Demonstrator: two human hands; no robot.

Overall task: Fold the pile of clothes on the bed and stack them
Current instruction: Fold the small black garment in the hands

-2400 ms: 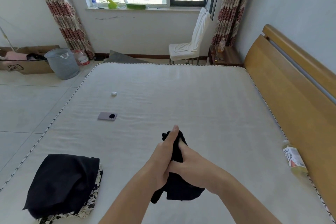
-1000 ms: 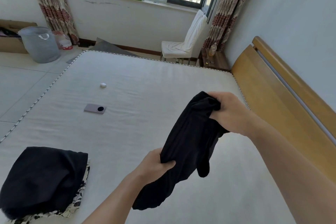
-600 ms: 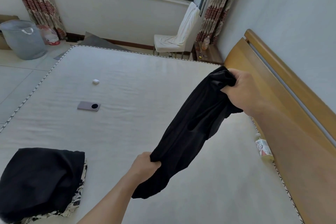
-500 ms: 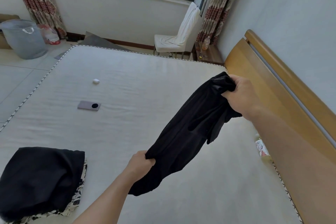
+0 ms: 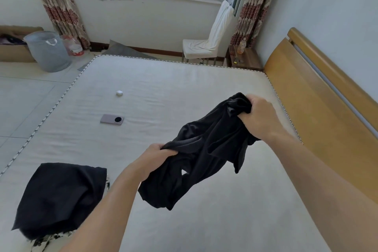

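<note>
Because the black garment (image 5: 206, 149) hangs limp and bunched above the bed (image 5: 184, 88), I judge it light and floppy, best taken by its hem corners. My right hand (image 5: 257, 116) clutches one end, my left hand (image 5: 151, 161) the other; the stack (image 5: 59, 196) lies near my left.

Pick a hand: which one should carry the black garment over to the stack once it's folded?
Left. The left hand grips the black garment on the side nearer the stack; the right hand grips it over by the headboard.
</note>
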